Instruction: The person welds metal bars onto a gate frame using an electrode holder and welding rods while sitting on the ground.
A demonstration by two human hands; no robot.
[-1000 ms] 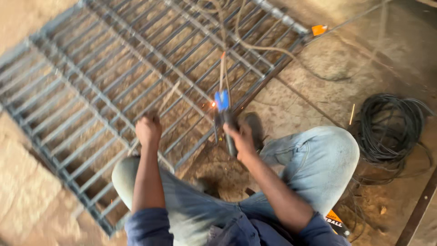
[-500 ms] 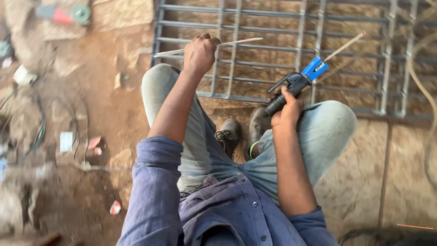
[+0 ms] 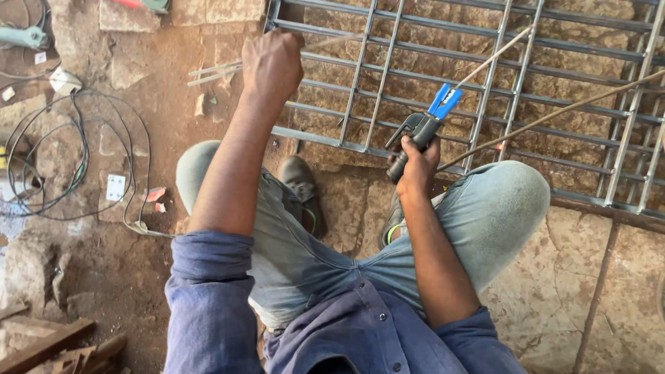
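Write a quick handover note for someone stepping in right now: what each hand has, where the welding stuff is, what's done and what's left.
Left hand: closed in a fist over the thin rods at the near left corner of the metal grille; exact grip is hidden.
Right hand: gripping the electrode holder with blue jaws, a welding rod clamped in it, raised over the grille, no arc visible.
Grille lies flat on the stone floor ahead of the knees. Cables lie on the left.
Done: which joints are welded cannot be told.
Left: likely check the joints first.
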